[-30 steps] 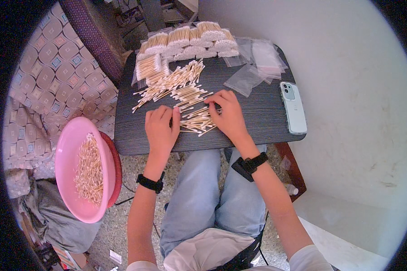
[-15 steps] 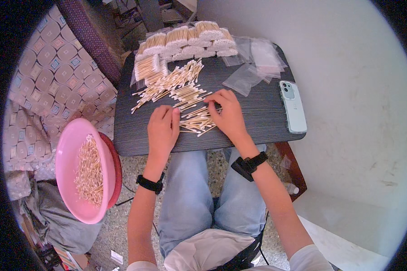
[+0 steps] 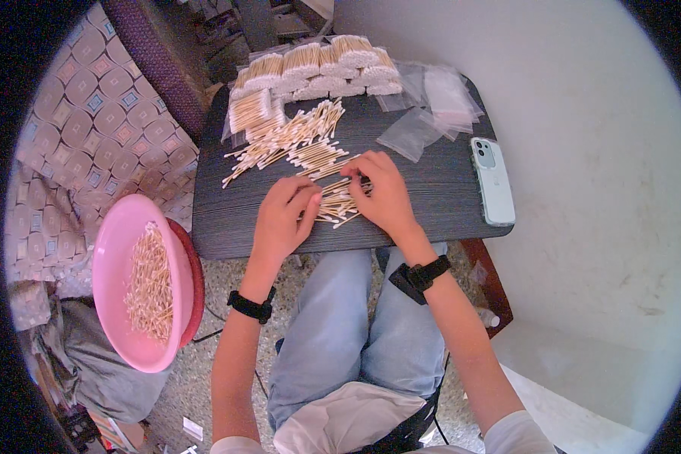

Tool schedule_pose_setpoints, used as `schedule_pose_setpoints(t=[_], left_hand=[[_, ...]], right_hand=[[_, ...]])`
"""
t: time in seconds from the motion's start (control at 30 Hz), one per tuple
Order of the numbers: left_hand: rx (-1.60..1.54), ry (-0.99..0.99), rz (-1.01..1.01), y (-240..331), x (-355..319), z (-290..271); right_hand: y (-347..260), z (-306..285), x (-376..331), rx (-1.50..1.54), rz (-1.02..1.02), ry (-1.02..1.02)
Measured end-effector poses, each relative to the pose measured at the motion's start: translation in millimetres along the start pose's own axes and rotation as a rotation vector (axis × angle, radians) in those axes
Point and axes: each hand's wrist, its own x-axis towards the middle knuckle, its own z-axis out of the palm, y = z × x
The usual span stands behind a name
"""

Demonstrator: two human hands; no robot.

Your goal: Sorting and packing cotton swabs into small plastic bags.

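Note:
Loose wooden cotton swabs [image 3: 336, 206] lie in a small heap near the front of the dark table, between my two hands. My left hand [image 3: 286, 216] is at the heap's left side, its bent fingers and thumb closed on the swab ends. On the opposite side my right hand [image 3: 382, 197] curls its thumb and fingers around the other ends. Just beyond, a neat row of swabs [image 3: 315, 157] lies next to a larger loose pile of swabs [image 3: 299, 129]. Farther back, filled clear bags of swabs [image 3: 310, 68] are stacked in layers.
Clear zip bags [image 3: 446, 98] lie at the table's back right, with a white phone [image 3: 493, 181] by the right edge. A pink basin [image 3: 113, 280] holding many swabs stands left of the table [image 3: 446, 204]. A pale wall [image 3: 598, 166] rises on the right.
My left hand has moved right, onto the swabs, and its thumb now stands farther from the palm. My right hand stays almost in place. My left leg has shifted right.

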Motion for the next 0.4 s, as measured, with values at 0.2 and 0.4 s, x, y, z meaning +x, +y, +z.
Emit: schedule_pose_setpoints(t=[0.2, 0.4], left_hand=[[0.016, -0.059, 0.212, -2.6, 3.8, 4.8], [0.040, -0.067, 0.142, -6.7, 3.7, 7.0]], right_hand=[[-1.3, -1.3, 0.8, -0.032, -0.063, -0.086], [-1.2, -0.1, 2.1, -0.043, -0.065, -0.104]])
